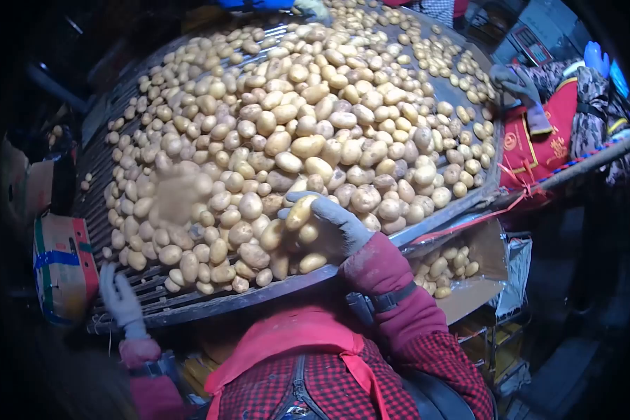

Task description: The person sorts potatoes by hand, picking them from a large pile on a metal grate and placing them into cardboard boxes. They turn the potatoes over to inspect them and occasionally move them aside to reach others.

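Note:
A large heap of potatoes (280, 119) covers a slatted metal sorting table (273, 288) in front of me. My right hand (341, 222), in a grey glove, is at the near edge of the heap with its fingers curled around a potato (299, 212). More potatoes lie right under and beside that palm, partly hidden by it. At the table's front left corner is my left hand (121, 297), also gloved, with fingers stretched out and nothing in it. It is close to the slats and the nearest potatoes.
A cardboard box (64, 262) stands left of the table. Below the right edge, an open carton (479, 269) holds potatoes. A co-worker in a red apron (539, 140) stands at the right, gloved hand (521, 87) raised; another person's blue sleeve (255, 4) reaches in at the far side.

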`<state>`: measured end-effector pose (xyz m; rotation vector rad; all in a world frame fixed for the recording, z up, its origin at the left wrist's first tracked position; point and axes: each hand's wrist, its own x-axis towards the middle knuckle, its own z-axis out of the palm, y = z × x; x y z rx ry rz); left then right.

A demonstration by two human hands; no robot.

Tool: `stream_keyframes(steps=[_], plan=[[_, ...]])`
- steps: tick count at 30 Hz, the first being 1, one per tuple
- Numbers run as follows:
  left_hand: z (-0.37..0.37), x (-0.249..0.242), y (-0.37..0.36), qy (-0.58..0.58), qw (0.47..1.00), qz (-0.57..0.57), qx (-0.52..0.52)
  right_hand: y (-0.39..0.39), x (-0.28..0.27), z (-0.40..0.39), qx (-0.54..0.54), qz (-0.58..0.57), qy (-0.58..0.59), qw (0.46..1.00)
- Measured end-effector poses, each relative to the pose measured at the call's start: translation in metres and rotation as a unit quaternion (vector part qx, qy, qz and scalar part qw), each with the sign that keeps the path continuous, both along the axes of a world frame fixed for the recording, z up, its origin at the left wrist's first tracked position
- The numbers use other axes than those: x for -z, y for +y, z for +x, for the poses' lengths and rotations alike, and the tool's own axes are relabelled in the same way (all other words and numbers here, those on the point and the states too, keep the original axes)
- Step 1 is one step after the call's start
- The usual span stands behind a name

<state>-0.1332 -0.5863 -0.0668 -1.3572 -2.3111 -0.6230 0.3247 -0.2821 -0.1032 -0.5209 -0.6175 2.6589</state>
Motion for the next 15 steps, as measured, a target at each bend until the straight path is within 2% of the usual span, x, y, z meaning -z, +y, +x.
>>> stream_keyframes(steps=[2,3,5,6,7,11,12,13,15], plan=[[0.029,0.004,0.067,0.042,0.992,-0.058,0.103,0.002,-0.006,0.006,-0.04,-0.003,0.036,0.999],[0.039,0.011,0.097,-0.03,0.984,-0.065,0.161,-0.003,-0.004,0.006,-0.033,-0.001,0.035,0.999],[0.058,0.024,0.151,0.002,0.97,-0.07,0.234,-0.016,0.0,0.006,0.087,-0.023,-0.009,0.996],[0.062,0.036,0.171,0.007,0.97,-0.091,0.227,-0.022,-0.007,0.014,0.099,0.098,-0.108,0.984],[0.069,0.032,0.192,-0.008,0.954,-0.091,0.286,-0.027,-0.024,0.028,0.092,0.008,-0.049,0.994],[0.085,0.048,0.244,-0.026,0.945,-0.13,0.298,-0.057,-0.036,0.063,0.26,0.022,-0.075,0.962],[0.091,0.051,0.252,-0.075,0.94,-0.174,0.284,-0.065,-0.029,0.075,0.305,0.009,-0.07,0.95],[0.092,0.058,0.256,-0.075,0.938,-0.173,0.291,-0.074,-0.017,0.088,0.35,-0.004,-0.065,0.935],[0.091,0.073,0.26,0.023,0.954,-0.203,0.22,-0.093,0.001,0.118,0.402,-0.04,-0.021,0.915]])
